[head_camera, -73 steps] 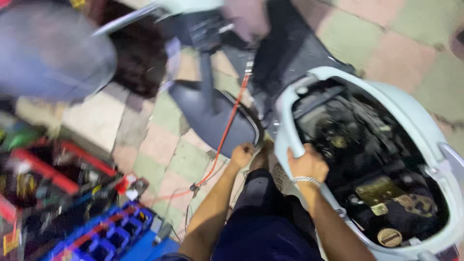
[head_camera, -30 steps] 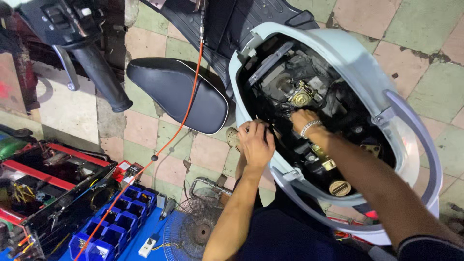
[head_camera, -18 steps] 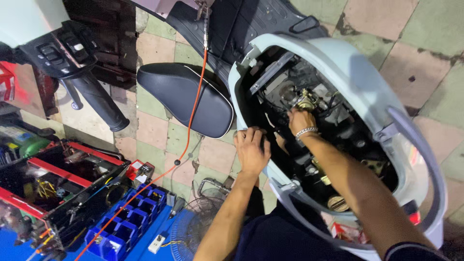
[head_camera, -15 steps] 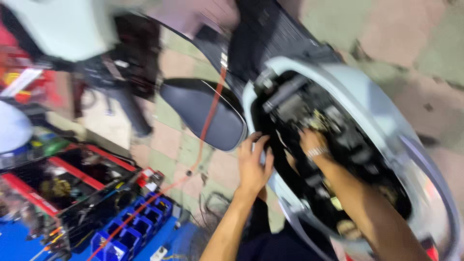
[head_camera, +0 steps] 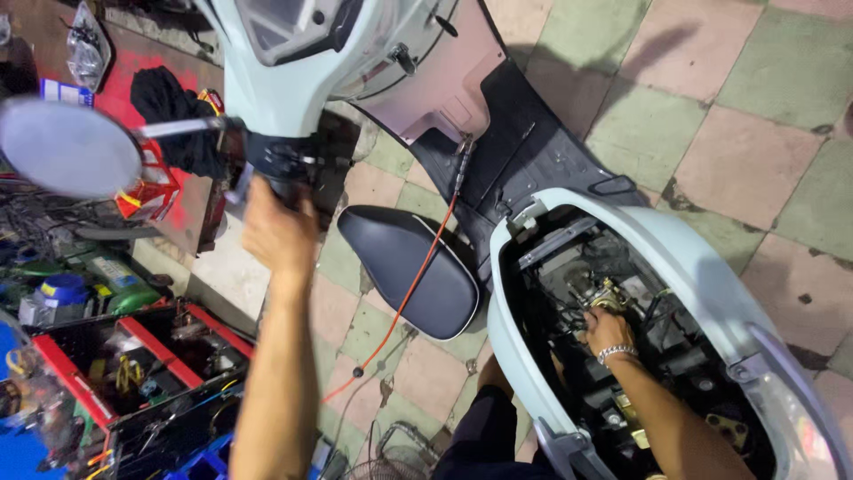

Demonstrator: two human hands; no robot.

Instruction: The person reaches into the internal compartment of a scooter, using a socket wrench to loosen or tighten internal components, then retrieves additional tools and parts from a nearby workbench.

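Left hand (head_camera: 280, 233) closed around the scooter's handlebar grip (head_camera: 289, 169); right hand (head_camera: 608, 331) reaches into the open engine bay (head_camera: 622, 356), fingers hidden, hold unclear. Judged mid-adjustment; steady throttle next.

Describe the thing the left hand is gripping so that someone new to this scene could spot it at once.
Start at the pale blue scooter and follow its front panel up to the handlebar at the top left. The left hand is wrapped around the dark handlebar grip there. It sits just right of the round mirror on its thin silver stalk, unlike the removed black seat lying on the tiles below.
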